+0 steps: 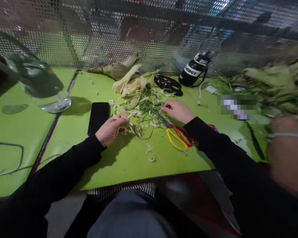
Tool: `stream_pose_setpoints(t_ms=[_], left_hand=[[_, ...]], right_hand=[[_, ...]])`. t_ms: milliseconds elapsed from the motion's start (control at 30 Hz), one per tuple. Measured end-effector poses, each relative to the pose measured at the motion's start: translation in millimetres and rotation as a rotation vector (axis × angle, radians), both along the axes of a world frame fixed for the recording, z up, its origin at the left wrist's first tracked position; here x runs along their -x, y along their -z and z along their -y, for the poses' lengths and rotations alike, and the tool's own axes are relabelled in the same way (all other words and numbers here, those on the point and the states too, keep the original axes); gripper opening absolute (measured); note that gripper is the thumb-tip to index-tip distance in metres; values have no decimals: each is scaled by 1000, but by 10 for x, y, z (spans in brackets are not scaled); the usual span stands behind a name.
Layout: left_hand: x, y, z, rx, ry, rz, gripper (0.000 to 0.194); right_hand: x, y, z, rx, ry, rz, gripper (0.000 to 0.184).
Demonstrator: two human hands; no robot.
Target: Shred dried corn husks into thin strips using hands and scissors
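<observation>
My left hand (111, 129) rests on the green table (124, 165) with its fingers curled around pale husk scraps (121, 129). My right hand (178, 110) lies knuckles up on the heap of cut green and pale leaf bits (146, 109), fingers bent down into it; what they grip is hidden. Scissors (176, 132) with yellow and red handles lie just below my right hand, blades pointing toward the heap. Whole corn husks (131, 84) are piled behind the scraps.
A black phone (98, 117) lies left of my left hand. A small fan (37, 79) stands at the left. A black bottle (195, 71) and a dark strap (168, 84) lie by the perforated metal screen (149, 36). Another person's blurred arm (285, 155) is at the right by more husks (270, 81).
</observation>
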State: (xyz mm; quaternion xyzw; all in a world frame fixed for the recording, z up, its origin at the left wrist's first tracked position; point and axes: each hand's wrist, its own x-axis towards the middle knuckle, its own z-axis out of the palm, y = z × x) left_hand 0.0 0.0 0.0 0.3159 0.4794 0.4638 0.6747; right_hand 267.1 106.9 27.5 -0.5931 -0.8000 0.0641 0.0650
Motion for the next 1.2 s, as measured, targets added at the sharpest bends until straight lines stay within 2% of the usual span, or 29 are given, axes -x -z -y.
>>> stream_pose_setpoints(t_ms=[133,267,367,467,533,700,800,900,967,1100,1200], left_hand=[[-9,3,-24,-30,-35,31,14],[-18,-13,-34,9,-73,55,11],[-17,-22,-42,21,-85,65,11],[-6,-8,-59,9,-82,81,13],[3,2,-72,6,-84,94,15],[10,-45,-74,24,-70,115,14],[-7,-103,-42,-17,-21,152,14],[-40,-138,5,-77,31,192,16],[-60,-148,38,-81,63,203,18],[-73,-167,83,-116,122,232,20],[-64,-182,86,-148,146,259,17]], right_hand=[[192,29,63,31,-148,-85,13],[387,91,134,181,-307,-107,12],[460,111,156,273,-314,-118,9],[458,72,161,290,-297,-159,13],[442,23,178,331,-254,-314,15],[501,-92,311,609,-102,-1044,21],[625,-113,436,674,-85,-1253,31],[756,-93,556,667,-94,-1356,34],[818,-68,616,592,-113,-1359,31],[856,-15,672,367,-213,-1243,16],[833,20,683,304,-280,-1168,13]])
